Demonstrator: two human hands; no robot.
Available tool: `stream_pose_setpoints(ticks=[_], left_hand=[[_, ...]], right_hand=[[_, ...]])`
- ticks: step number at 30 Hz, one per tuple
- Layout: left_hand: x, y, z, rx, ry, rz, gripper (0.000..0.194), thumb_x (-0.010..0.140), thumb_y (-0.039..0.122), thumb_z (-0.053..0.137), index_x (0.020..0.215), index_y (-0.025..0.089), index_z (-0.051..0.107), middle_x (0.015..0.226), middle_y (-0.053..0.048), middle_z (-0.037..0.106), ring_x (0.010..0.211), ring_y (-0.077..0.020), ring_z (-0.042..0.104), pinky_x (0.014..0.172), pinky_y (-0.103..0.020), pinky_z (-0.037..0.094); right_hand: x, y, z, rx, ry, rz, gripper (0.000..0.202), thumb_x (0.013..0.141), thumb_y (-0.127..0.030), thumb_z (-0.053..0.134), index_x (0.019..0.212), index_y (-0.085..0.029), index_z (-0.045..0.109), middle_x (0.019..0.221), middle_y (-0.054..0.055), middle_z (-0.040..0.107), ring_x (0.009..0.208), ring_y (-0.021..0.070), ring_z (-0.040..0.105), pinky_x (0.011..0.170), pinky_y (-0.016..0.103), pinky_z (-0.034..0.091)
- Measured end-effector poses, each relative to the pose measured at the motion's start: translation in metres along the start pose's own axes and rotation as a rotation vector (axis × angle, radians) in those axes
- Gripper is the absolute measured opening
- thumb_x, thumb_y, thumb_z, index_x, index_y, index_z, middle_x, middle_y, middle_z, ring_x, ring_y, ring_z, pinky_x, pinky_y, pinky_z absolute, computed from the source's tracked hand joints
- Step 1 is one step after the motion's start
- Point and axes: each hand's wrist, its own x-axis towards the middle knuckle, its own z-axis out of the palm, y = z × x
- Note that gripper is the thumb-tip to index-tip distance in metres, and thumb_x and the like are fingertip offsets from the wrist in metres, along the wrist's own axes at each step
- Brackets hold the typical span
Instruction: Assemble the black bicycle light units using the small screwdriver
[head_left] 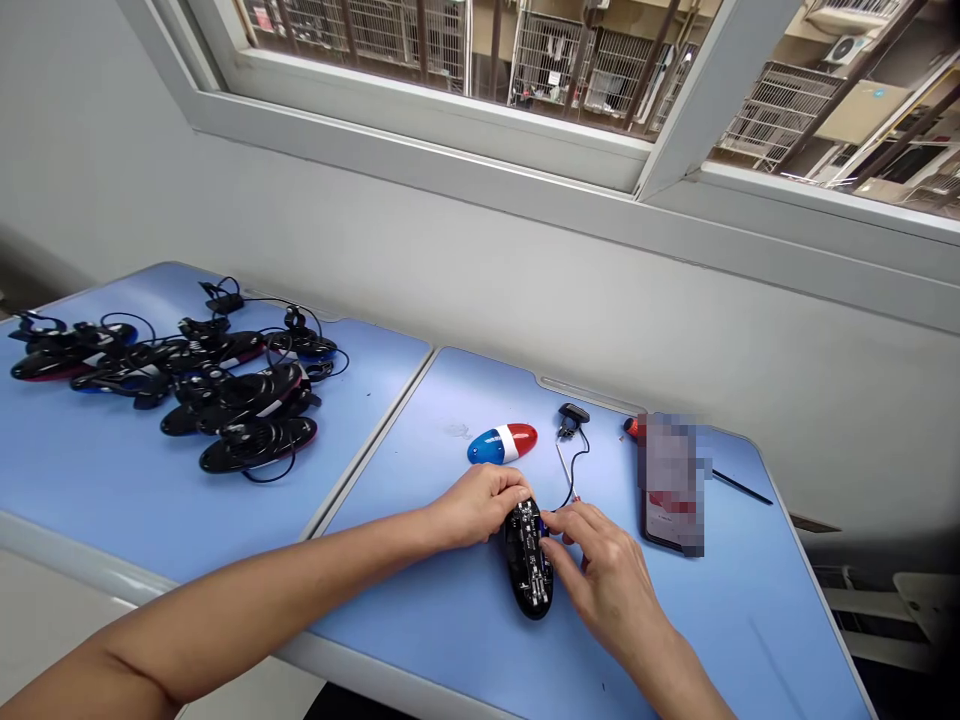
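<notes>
An oval black light housing (531,575) lies on the blue table with its inside facing up, a circuit board showing along its middle. My left hand (484,503) grips its far end between thumb and fingers. At its right side, my right hand (596,550) has thumb and fingertips close together on the edge; what they pinch, if anything, is hidden. A blue, white and red oval cover (502,443) rests just beyond my left hand. From near the housing a thin black cable leads to a small black clamp-like part (573,415).
Several black oval lights with brackets and cables (247,395) are piled on the left table. On the right lie a phone (671,500), partly blurred, a red-handled tool (631,428) and a thin black strip (741,487). A wall and window stand behind the tables.
</notes>
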Motion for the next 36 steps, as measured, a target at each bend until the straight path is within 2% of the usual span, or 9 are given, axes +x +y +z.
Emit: stream_pose_setpoints(ticks=[5,9,15,22,24,28,31,34,36], left_hand=[[0.002,0.001,-0.003,0.002,-0.009,-0.022,0.029,0.088,0.037,0.046,0.084,0.013,0.063,0.053,0.004,0.049,0.039,-0.0093,0.044,0.037,-0.019,0.036],[0.003,0.000,-0.004,-0.006,0.001,-0.009,0.029,0.089,0.036,0.045,0.085,0.013,0.063,0.051,0.005,0.047,0.038,-0.0088,0.044,0.036,-0.018,0.037],[0.002,0.000,-0.002,-0.009,0.010,-0.001,0.028,0.087,0.035,0.046,0.083,0.013,0.064,0.059,0.002,0.054,0.040,-0.0083,0.046,0.036,-0.018,0.037],[0.002,-0.002,-0.001,0.008,-0.007,0.003,0.027,0.086,0.033,0.046,0.082,0.013,0.065,0.061,0.001,0.058,0.038,-0.0083,0.047,0.036,-0.018,0.038],[0.002,-0.004,-0.001,0.009,-0.015,0.011,0.028,0.087,0.034,0.046,0.082,0.014,0.064,0.062,0.001,0.058,0.039,-0.0083,0.048,0.037,-0.018,0.038],[0.002,-0.004,-0.005,0.023,-0.016,0.002,0.031,0.090,0.037,0.042,0.087,0.015,0.063,0.057,0.003,0.053,0.039,-0.0097,0.048,0.038,-0.019,0.037],[-0.001,0.002,-0.007,0.085,-0.008,0.059,0.036,0.094,0.038,0.035,0.094,0.015,0.063,0.055,0.003,0.051,0.043,-0.0112,0.048,0.044,-0.021,0.039],[-0.007,0.010,-0.006,0.241,0.063,0.195,0.040,0.096,0.044,0.035,0.094,0.017,0.066,0.074,-0.001,0.063,0.067,-0.0158,0.058,0.062,-0.026,0.045],[-0.011,0.011,-0.003,0.363,0.099,0.212,0.034,0.093,0.045,0.044,0.098,0.020,0.067,0.087,-0.003,0.069,0.081,-0.0198,0.061,0.072,-0.029,0.044]], right_hand=[[0.003,-0.004,-0.002,0.094,-0.071,0.159,0.018,0.091,-0.024,0.054,0.105,-0.024,0.066,0.082,0.002,0.067,0.073,0.0187,0.064,0.069,0.032,0.052],[0.004,-0.007,-0.002,0.117,-0.060,0.256,0.018,0.089,-0.025,0.056,0.104,-0.024,0.065,0.077,0.001,0.065,0.072,0.0189,0.064,0.061,0.029,0.049],[0.002,-0.008,-0.003,0.101,-0.043,0.186,0.013,0.088,-0.023,0.057,0.097,-0.023,0.066,0.079,0.001,0.065,0.068,0.0169,0.062,0.062,0.029,0.049],[-0.003,-0.005,0.003,0.119,0.022,0.060,0.012,0.088,-0.022,0.057,0.097,-0.022,0.066,0.081,0.002,0.068,0.069,0.0165,0.062,0.080,0.036,0.051],[-0.003,-0.005,0.005,0.131,0.012,0.116,0.012,0.088,-0.023,0.057,0.096,-0.023,0.065,0.081,0.002,0.067,0.070,0.0173,0.062,0.076,0.035,0.050],[0.002,-0.009,0.009,0.246,-0.049,0.344,0.014,0.088,-0.028,0.052,0.097,-0.023,0.061,0.079,0.000,0.063,0.060,0.0145,0.056,0.056,0.027,0.045],[0.005,-0.010,0.011,0.390,-0.075,0.455,0.018,0.089,-0.033,0.049,0.097,-0.022,0.060,0.078,-0.001,0.059,0.050,0.0105,0.046,0.045,0.024,0.037],[0.006,-0.010,0.012,0.469,-0.064,0.511,0.021,0.087,-0.036,0.052,0.098,-0.021,0.060,0.076,-0.002,0.055,0.044,0.0072,0.037,0.041,0.023,0.032],[0.005,-0.011,0.012,0.465,-0.048,0.493,0.022,0.086,-0.036,0.052,0.098,-0.020,0.061,0.076,-0.002,0.054,0.042,0.0063,0.035,0.041,0.023,0.031]])
